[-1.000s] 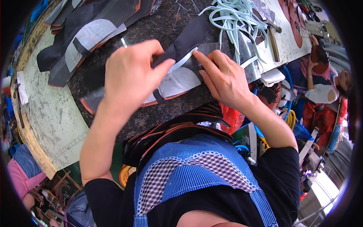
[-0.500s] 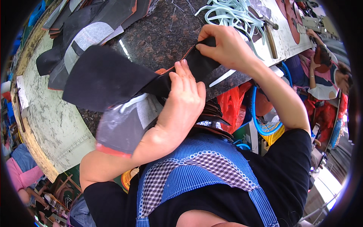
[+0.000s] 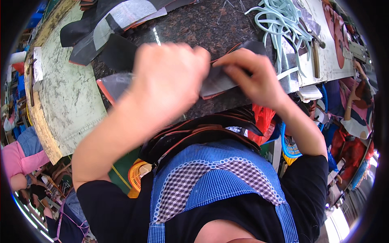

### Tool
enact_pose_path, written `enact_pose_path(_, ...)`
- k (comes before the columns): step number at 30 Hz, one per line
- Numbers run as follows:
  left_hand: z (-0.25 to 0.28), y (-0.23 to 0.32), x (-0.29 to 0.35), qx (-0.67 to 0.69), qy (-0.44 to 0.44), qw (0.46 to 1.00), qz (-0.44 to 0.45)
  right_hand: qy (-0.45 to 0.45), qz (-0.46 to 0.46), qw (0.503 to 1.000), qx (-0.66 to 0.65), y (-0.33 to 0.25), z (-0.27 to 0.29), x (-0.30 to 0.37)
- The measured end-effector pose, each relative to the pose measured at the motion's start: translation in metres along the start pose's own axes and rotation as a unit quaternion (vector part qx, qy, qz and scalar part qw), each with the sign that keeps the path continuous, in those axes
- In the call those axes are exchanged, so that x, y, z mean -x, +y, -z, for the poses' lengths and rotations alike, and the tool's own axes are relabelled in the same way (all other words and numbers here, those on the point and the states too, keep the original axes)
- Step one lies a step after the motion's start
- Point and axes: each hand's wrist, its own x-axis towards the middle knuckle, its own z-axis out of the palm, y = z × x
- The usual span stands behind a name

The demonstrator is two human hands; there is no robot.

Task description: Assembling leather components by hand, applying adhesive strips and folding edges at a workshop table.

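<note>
A black leather-like piece (image 3: 221, 84) with an orange-red edge and grey underside lies over the dark speckled slab. My right hand (image 3: 257, 75) has thumb and forefinger closed on its upper edge. Beside it my left hand (image 3: 168, 75) is over the piece, curled like a fist and blurred by motion. Its fingertips are turned away, so what they grip is hidden. Left of that hand show a black flap (image 3: 117, 52) and a grey, red-edged part (image 3: 115, 86); my hand hides how they join the rest.
Pale blue strips (image 3: 279, 24) lie heaped at the far right, near a hammer-like tool (image 3: 318, 39). More black cut pieces (image 3: 87, 34) lie at the far left. Against my apron (image 3: 214, 178) several dark pieces (image 3: 194, 131) are stacked. Another person (image 3: 356, 101) is at the right.
My left hand has gone from lying flat on the piece to a curled shape, farther up and left. The piece's left part has swung down onto the slab. My right hand moved nearer and rightward.
</note>
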Motion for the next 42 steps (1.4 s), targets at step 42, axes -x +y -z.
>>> enact_pose_path(42,-0.047,-0.072,0.086,0.285,0.335,0.862,0.252,-0.022,0.073,0.986,0.147,-0.055,-0.082,-0.029)
